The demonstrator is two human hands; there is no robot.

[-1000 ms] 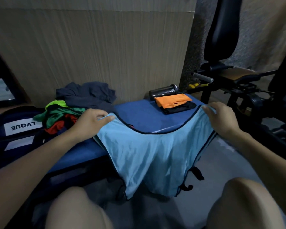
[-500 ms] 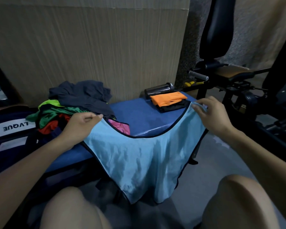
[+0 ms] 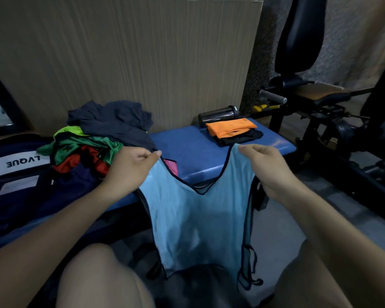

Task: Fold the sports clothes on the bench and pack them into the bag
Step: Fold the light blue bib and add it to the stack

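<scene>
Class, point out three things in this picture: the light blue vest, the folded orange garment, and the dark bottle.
light blue vest [image 3: 198, 218]: head view, middle of its hanging front.
folded orange garment [image 3: 228, 127]: head view, its top face.
dark bottle [image 3: 218, 114]: head view, side of its lying body.

Bag [image 3: 20, 185] cut off at left

arms [image 3: 53, 221]: bare, no sleeves | knees [image 3: 102, 278]: bare

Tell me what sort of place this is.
Probably a gym or home workout room: a blue padded bench, a weight machine with a black back pad, and a dark shaker bottle beside the folded sportswear.
</scene>
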